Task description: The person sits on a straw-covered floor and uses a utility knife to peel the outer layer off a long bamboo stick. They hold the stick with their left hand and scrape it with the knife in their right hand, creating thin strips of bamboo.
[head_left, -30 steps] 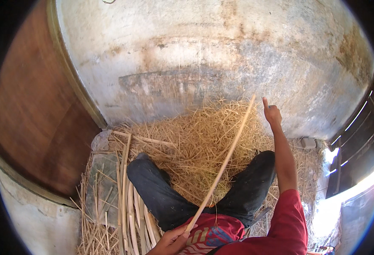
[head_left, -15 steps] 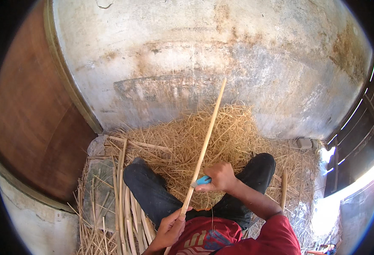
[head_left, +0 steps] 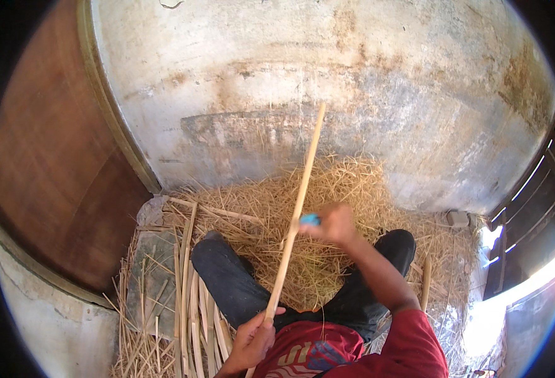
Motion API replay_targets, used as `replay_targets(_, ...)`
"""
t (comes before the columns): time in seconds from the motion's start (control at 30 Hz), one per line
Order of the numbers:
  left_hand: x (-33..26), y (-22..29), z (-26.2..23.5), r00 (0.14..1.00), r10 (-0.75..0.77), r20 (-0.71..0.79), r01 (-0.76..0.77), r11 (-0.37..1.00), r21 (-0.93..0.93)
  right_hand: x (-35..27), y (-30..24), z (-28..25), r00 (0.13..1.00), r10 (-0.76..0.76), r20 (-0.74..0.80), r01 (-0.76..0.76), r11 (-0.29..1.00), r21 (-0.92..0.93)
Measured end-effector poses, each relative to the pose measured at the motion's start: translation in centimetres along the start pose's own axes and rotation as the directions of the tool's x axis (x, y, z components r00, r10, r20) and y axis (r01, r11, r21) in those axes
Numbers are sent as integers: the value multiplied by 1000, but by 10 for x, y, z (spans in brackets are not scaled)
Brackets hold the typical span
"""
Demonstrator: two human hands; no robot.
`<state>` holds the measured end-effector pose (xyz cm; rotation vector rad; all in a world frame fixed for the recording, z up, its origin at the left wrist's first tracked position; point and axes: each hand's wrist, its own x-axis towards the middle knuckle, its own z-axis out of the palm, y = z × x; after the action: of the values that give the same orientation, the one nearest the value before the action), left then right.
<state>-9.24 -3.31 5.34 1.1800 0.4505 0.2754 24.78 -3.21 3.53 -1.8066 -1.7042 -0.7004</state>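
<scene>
A long pale bamboo strip [head_left: 305, 179] slants up and away from my lap, its far end raised in front of the wall. My left hand [head_left: 253, 340] is closed around its lower part, close to my red shirt. My right hand [head_left: 336, 225], blurred by motion, grips a blue-handled knife [head_left: 310, 220] against the strip about halfway along. Most of the handle is hidden in the fist, and the blade is too smeared to make out clearly.
Thin curly shavings [head_left: 346, 183] are heaped between my dark-trousered legs and the stained wall [head_left: 277, 88]. Several bamboo strips [head_left: 194, 315] lie left of my left leg, beside a grey slab [head_left: 151, 264]. A brown door panel [head_left: 57, 164] stands left, dark boards [head_left: 529, 214] right.
My right hand and the knife have slid up along the strip, away from my body. The strip stands a little steeper, while my left hand keeps its hold.
</scene>
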Motion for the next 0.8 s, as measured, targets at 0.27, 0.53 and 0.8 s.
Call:
replay_targets(0.27,-33,-39,-2,976,-210,51,205,974,96,-14,179,-24,585,811,-30,-798,568,-201)
replay_targets(0.53,0,-33,-14,983,-127,-133,156,958,242,-40,90,-21,507,807,301,-820,560,-120)
replay_targets(0.8,18,-19,-3,998,-2,-65,13,987,161,-57,-75,-35,932,229,281,-266,958,103)
